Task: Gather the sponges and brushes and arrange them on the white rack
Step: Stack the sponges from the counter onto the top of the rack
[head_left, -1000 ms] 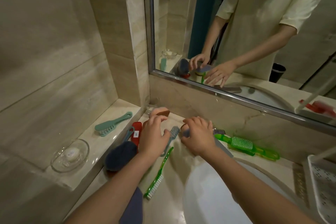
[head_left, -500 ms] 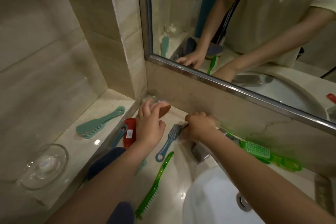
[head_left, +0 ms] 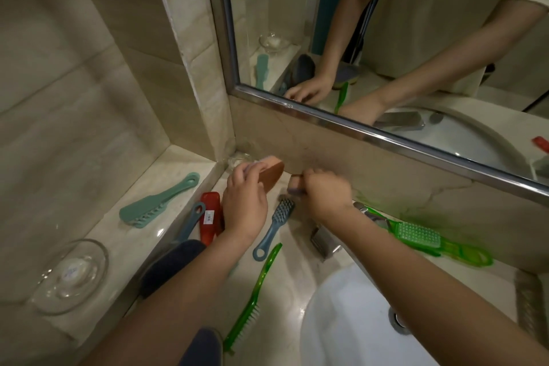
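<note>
My left hand (head_left: 245, 206) curls round the orange sponge (head_left: 271, 172) by the wall. My right hand (head_left: 326, 194) pinches a purple sponge (head_left: 297, 186) just beside it.

Looking down at a marble counter (head_left: 285, 291) beside a white sink (head_left: 350, 330). Below the mirror (head_left: 416, 38), the left hand (head_left: 243, 205) grips an orange sponge (head_left: 271, 172). The right hand (head_left: 323, 193) pinches what may be a small purple sponge (head_left: 295, 187), blurred. A grey-blue brush (head_left: 274, 227) lies between the wrists, and a green brush (head_left: 255, 297) lies nearer the viewer.
</note>
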`<action>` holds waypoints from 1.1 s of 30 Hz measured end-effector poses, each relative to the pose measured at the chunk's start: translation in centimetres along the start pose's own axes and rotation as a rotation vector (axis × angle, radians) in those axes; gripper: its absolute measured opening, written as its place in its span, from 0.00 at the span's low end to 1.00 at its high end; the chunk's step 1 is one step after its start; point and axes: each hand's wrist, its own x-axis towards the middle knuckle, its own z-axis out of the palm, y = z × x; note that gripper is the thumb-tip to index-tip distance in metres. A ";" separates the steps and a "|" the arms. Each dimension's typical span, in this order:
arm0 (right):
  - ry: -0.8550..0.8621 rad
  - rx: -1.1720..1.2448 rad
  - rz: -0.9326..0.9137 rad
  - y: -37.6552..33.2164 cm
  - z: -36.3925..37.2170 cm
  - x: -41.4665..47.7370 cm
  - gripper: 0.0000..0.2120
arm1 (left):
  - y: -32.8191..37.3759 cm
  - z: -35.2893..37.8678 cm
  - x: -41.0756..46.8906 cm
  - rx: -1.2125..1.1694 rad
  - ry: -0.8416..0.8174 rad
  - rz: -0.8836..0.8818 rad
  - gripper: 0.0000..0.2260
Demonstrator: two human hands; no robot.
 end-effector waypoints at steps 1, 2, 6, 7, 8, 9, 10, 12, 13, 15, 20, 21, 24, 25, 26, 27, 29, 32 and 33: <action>0.066 0.054 -0.001 0.0 -0.4 -0.5 0.12 | 0.5 -0.3 -0.2 -0.052 0.013 -0.017 0.16; 0.124 0.108 0.002 0.0 -0.7 -0.9 0.14 | 1.1 -0.7 -0.5 -0.115 0.025 -0.039 0.14; 0.315 0.402 0.077 0.0 -2.3 -3.2 0.16 | 3.9 -2.9 -1.6 -0.393 0.041 -0.176 0.08; 0.339 0.479 0.109 0.0 -2.7 -3.9 0.17 | 4.6 -3.5 -1.9 -0.451 0.031 -0.224 0.08; 0.348 0.555 0.142 0.0 -3.0 -4.6 0.17 | 5.2 -4.1 -2.3 -0.501 0.019 -0.269 0.07; 0.357 0.637 0.173 0.0 -3.4 -5.4 0.18 | 5.7 -4.7 -2.7 -0.546 0.006 -0.308 0.07; 0.369 0.732 0.207 0.0 -3.7 -6.2 0.18 | 6.2 -5.3 -3.1 -0.598 -0.010 -0.338 0.07; 0.409 0.953 0.259 0.1 -4.5 -7.8 0.16 | 7.4 -6.4 -3.9 -0.713 -0.061 -0.382 0.09; 0.428 1.054 0.272 0.3 -4.9 -8.6 0.15 | 8.0 -6.8 -4.3 -0.757 -0.090 -0.399 0.11; 0.443 1.225 0.270 0.7 -5.6 -10.4 0.10 | 9.4 -7.4 -5.3 -0.826 -0.146 -0.445 0.15; 0.340 1.425 0.317 1.7 -7.9 -14.7 0.12 | 13.0 -8.5 -8.1 -0.996 -0.228 -0.552 0.19; 0.302 1.428 0.338 2.1 -8.4 -15.5 0.12 | 13.9 -8.6 -8.7 -1.031 -0.239 -0.559 0.19; 0.220 1.562 0.384 3.2 -9.2 -18.4 0.10 | 16.6 -9.1 -10.7 -1.090 -0.258 -0.556 0.19; 0.228 1.588 0.373 3.6 -9.3 -19.3 0.11 | 17.4 -9.1 -11.3 -1.090 -0.261 -0.547 0.18; 0.250 1.596 0.367 3.9 -9.4 -19.8 0.11 | 18.1 -9.1 -11.7 -1.087 -0.256 -0.535 0.18; 0.294 1.596 0.368 4.4 -9.7 -20.9 0.12 | 19.1 -9.0 -12.4 -1.086 -0.248 -0.514 0.19; 0.381 1.606 0.397 5.7 -10.7 -22.9 0.13 | 21.4 -8.9 -13.8 -1.077 -0.218 -0.461 0.19; 0.466 1.588 0.430 8.2 -11.7 -26.1 0.21 | 25.0 -8.9 -16.1 -1.084 -0.170 -0.383 0.18; 0.470 1.577 0.431 9.0 -12.0 -27.4 0.23 | 26.1 -8.8 -16.9 -1.105 -0.170 -0.369 0.18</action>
